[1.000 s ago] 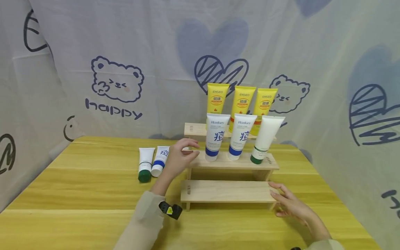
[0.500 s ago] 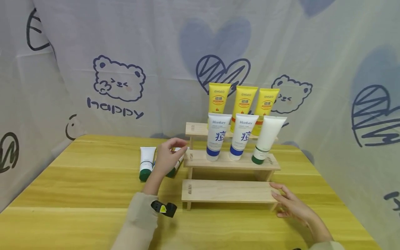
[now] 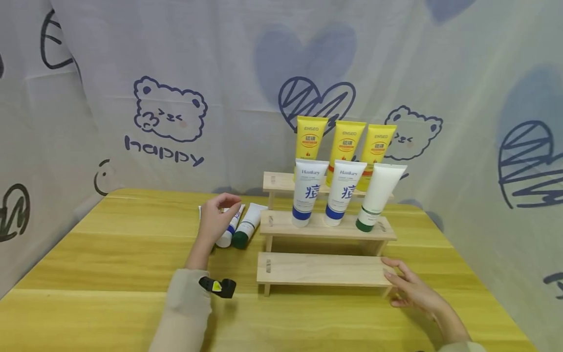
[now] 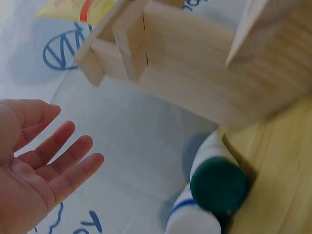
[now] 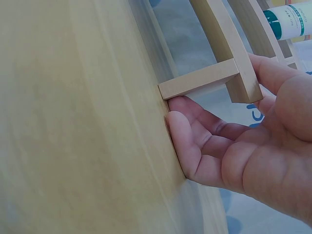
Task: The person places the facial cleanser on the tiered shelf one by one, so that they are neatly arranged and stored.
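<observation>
My left hand [image 3: 216, 219] is raised over the tubes lying on the table, fingers loosely bent and nothing held, as the left wrist view also shows. Beneath or beside it lie a blue-banded white tube [image 3: 229, 235] and a green-capped white tube [image 3: 249, 226]; another white tube is mostly hidden behind the hand. At the right end of the wooden stepped stand [image 3: 325, 270], my right hand [image 3: 415, 289] grips the lowest step. In the right wrist view, its lower fingers [image 5: 180, 141] curl by the step's leg [image 5: 200, 79], down at the tabletop.
Two blue-banded white tubes [image 3: 309, 193] [image 3: 345, 193] and one green-capped white tube [image 3: 379, 195] stand on the middle step. Three yellow tubes [image 3: 310, 139] stand on the top step behind. A printed cloth [image 3: 237, 98] hangs behind the wooden table [image 3: 110, 254].
My left hand has moved left, away from the stand, uncovering the green-capped tube lying beside it and covering the leftmost lying tube. The right hand stays on the lowest step.
</observation>
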Demonstrator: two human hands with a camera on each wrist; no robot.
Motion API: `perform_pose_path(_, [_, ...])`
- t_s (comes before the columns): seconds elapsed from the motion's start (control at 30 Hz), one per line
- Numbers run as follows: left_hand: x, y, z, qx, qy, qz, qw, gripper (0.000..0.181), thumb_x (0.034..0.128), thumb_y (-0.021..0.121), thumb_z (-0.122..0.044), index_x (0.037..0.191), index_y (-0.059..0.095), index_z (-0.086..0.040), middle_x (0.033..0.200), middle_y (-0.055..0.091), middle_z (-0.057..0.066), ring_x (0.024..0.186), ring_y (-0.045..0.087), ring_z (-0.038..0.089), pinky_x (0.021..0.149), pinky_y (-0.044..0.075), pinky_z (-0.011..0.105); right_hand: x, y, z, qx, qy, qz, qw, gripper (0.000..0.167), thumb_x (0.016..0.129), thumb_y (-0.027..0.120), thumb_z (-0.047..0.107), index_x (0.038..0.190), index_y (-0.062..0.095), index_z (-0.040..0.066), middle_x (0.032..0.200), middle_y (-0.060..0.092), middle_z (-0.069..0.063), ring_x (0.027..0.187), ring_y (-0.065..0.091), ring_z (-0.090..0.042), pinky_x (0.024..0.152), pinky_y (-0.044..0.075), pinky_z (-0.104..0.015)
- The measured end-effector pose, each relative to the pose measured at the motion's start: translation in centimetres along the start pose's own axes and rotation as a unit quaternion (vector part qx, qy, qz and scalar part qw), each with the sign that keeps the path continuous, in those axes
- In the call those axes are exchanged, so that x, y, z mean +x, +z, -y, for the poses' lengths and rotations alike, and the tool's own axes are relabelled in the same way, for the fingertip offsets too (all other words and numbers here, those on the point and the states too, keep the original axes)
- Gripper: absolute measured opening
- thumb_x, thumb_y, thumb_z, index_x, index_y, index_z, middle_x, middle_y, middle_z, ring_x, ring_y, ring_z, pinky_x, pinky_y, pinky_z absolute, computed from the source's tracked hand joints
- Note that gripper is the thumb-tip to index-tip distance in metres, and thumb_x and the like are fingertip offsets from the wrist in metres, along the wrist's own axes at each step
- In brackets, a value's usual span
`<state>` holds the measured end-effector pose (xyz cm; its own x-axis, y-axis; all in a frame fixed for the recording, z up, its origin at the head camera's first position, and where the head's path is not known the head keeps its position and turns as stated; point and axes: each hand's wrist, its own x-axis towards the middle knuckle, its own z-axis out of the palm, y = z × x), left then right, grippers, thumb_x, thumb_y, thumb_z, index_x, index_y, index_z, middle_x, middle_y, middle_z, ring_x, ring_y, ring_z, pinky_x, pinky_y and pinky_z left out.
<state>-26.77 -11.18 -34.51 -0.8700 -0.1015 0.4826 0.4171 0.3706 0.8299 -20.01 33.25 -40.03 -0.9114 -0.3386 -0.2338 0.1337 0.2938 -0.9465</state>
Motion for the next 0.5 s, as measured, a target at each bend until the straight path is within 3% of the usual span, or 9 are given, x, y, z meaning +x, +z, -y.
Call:
perform_pose_path(0.13, [0.1, -0.7, 1.1, 0.009, -0.017, 0.001, 0.9998, 0.014, 0.0836, 0.060, -0.006, 0.093, 0.063, 0.004, 0.091, 0.063, 0.017, 0.087, 0.056, 0.026, 0.078, 0.044, 0.037, 0.0, 0.0, 0.0, 0.002, 0.002, 0.004, 1.0000, 0.049, 0.096, 0.039, 0.028, 0.136, 0.015, 0.012, 0.138, 0.002, -0.030, 0.067, 0.042, -0.016, 0.064, 0.048, -0.035])
perform_pose_path(0.33, [-0.1, -2.1, 2.8, 0.039, -0.040, 0.051, 0.9972, 0.020, 0.0861, 0.057, -0.007, 0.101, 0.061, 0.005, 0.102, 0.059, 0.020, 0.099, 0.052, 0.031, 0.084, 0.043, 0.043, -0.1, 0.0, 0.0, 0.004, 0.000, 0.005, 1.0000, 0.047, 0.096, 0.039, 0.028, 0.135, 0.018, 0.013, 0.137, 0.003, -0.030, 0.067, 0.042, -0.015, 0.064, 0.048, -0.035])
perform_pose_path(0.5, [-0.3, -3.2, 4.4, 0.051, -0.059, 0.073, 0.9943, 0.023, 0.0864, 0.056, -0.006, 0.105, 0.060, 0.006, 0.113, 0.055, 0.023, 0.110, 0.045, 0.035, 0.092, 0.035, 0.050, -0.1, 0.0, -0.1, 0.003, -0.001, 0.003, 1.0000, 0.046, 0.096, 0.039, 0.028, 0.135, 0.018, 0.014, 0.135, 0.007, -0.030, 0.070, 0.043, -0.017, 0.065, 0.048, -0.035])
